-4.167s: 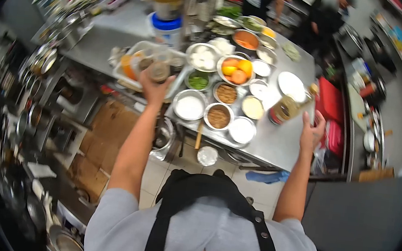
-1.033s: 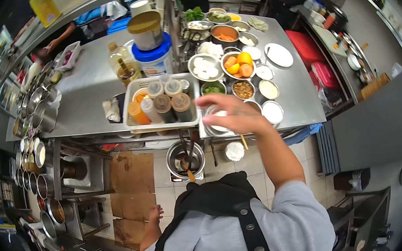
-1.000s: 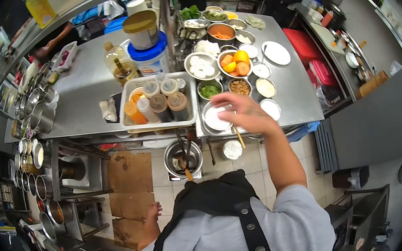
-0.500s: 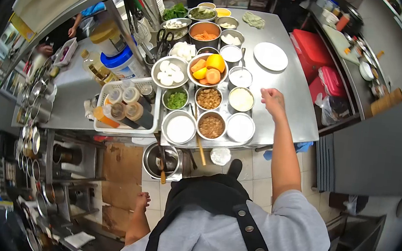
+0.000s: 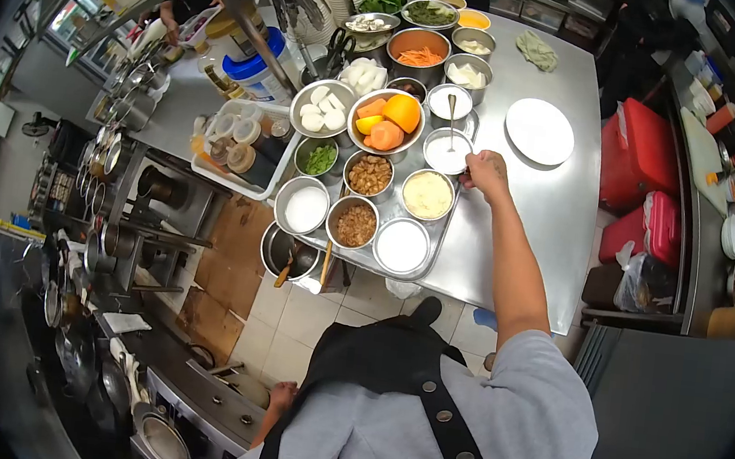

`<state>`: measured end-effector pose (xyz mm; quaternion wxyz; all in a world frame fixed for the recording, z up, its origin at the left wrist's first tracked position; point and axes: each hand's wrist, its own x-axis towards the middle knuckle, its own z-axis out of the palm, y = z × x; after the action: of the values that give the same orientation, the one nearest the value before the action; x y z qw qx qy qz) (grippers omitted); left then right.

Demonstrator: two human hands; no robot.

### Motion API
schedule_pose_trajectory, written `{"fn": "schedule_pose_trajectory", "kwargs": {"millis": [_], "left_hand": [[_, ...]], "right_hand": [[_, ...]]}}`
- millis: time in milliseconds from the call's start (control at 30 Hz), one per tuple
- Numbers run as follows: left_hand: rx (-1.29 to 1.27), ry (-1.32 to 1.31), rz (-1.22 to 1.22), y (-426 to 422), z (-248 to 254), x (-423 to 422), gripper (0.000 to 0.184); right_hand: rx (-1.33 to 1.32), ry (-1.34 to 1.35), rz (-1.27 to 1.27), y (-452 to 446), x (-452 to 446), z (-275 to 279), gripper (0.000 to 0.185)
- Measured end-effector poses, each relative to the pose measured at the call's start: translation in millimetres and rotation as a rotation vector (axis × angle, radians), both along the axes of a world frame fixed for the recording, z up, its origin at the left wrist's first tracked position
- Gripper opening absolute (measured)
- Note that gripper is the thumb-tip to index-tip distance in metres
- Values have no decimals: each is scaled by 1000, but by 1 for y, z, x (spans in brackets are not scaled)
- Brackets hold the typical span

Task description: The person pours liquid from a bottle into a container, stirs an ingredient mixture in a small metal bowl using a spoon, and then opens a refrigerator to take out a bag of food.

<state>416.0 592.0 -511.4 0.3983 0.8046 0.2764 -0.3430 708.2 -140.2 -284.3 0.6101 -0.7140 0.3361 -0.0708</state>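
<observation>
My right hand, fingers closed together, is at the right rim of a small metal bowl of white powder with a spoon standing in it; whether it grips the rim is unclear. Just below lies a bowl of pale yellow minced food. A white plate rests to the right. Left of the hand, a bowl holds oranges and carrots, beside a bowl of white pieces. Low beside my apron, my left hand is partly seen, its fingers too small to make out.
The steel table carries several more bowls and a white basket of sauce bottles. Red containers stand on the right. A metal pot sits below the table's front edge. Other people stand behind the table and at the left.
My right hand has moved from over the front bowls, across the table's right part, to the white powder bowl, and its fingers have closed. My left hand stays low. The view has turned right.
</observation>
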Motion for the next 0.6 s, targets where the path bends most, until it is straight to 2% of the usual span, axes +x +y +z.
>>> {"fn": "schedule_pose_trajectory", "kwargs": {"millis": [33, 100, 133, 200, 233, 300, 333, 367, 433, 533, 600], "left_hand": [[112, -9, -133, 1, -1, -14, 15], [123, 61, -80, -10, -3, -29, 19], [26, 139, 106, -13, -1, -34, 21], [-26, 132, 135, -19, 13, -36, 24], [15, 47, -21, -22, 24, -27, 25], [18, -56, 62, -34, 24, -15, 26], [-17, -65, 304, -46, 20, -12, 26], [-25, -113, 308, -56, 17, -7, 25], [-43, -190, 320, -90, 25, -5, 25], [-216, -304, 344, -163, 79, -24, 30], [-294, -290, 311, -197, 104, -40, 35]], "right_hand": [[1, -20, 4, -1, -1, 2, 18], [36, -105, -26, -8, -2, 11, 18], [53, -148, -45, -12, -2, 16, 19], [-38, -174, -19, -24, -9, 36, 19], [-94, -168, -5, -30, -16, 46, 19], [-205, -128, 18, -38, -40, 57, 20], [-281, -99, 50, -46, -52, 53, 20], [-361, -70, 88, -54, -63, 53, 20], [-292, -35, 103, -55, -96, 52, 20], [-156, 39, 105, -61, -139, 25, 18], [-54, 15, 102, -64, -164, 15, 17]]}}
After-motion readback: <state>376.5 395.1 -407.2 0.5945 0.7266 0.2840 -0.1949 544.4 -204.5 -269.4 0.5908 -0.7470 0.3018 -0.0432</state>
